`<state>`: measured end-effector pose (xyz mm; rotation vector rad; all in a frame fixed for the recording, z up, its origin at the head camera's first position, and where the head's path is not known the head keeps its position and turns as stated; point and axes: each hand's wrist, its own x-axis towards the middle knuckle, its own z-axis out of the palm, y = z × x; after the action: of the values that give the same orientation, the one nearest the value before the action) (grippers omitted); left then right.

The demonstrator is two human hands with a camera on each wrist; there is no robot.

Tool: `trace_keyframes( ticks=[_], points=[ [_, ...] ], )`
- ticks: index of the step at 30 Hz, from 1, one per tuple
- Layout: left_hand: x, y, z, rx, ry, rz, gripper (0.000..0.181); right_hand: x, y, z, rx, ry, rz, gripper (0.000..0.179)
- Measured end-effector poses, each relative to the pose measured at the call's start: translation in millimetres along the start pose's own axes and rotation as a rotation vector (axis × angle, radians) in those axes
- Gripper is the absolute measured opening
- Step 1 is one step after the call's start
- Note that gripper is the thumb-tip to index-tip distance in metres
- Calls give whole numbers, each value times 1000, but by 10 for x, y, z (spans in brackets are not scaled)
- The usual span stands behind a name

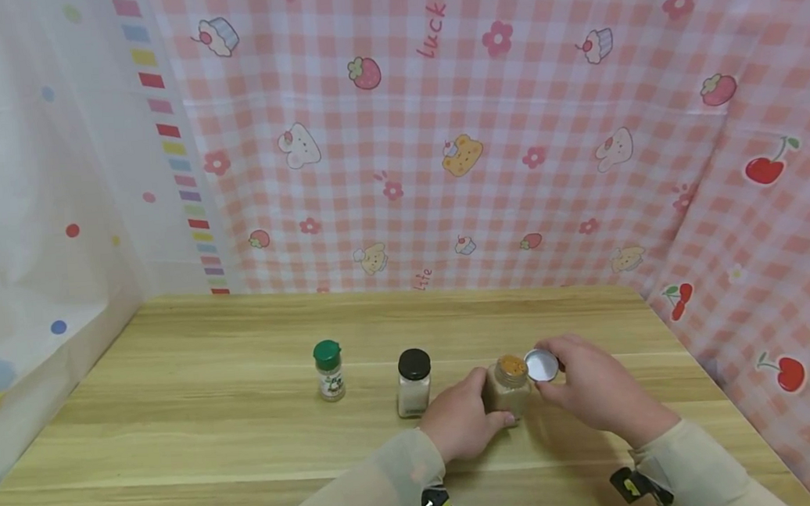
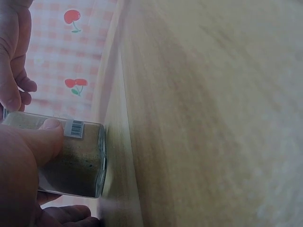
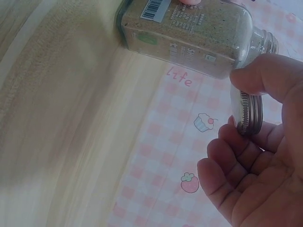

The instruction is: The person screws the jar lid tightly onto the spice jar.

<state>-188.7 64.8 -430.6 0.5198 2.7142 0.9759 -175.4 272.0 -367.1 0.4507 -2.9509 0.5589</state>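
Left hand [image 1: 463,420]: fingers curled round a clear, square glass jar of brown powder [image 1: 510,396], upright, uncapped
Jar's place: nearer the wood-grain counter's [image 1: 179,457] right edge than left
Right hand [image 1: 594,385]: fingers pinching a round silvery metal lid [image 1: 542,366] beside the jar's mouth
Farther left: black-capped glass jar [image 1: 414,385], green-capped shaker [image 1: 330,374]

Over the head camera I make out a green-capped shaker [image 1: 330,376] upright on the wood-grain table [image 1: 193,456], a black-lidded jar [image 1: 415,392] upright just right of it, pink checked cloth [image 1: 409,104] behind and along the right, and white dotted cloth [image 1: 13,194] at the left.
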Motion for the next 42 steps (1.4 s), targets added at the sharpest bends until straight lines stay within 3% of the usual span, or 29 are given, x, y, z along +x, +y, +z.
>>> trace_keyframes(
  ticks=[7, 42],
  points=[
    [3, -3, 1, 4, 0, 3, 56, 15, 3, -2, -24, -4, 12, 47],
    [24, -9, 4, 3, -11, 3, 53, -2, -15, -70, -9, 68, -96, 39]
  ],
)
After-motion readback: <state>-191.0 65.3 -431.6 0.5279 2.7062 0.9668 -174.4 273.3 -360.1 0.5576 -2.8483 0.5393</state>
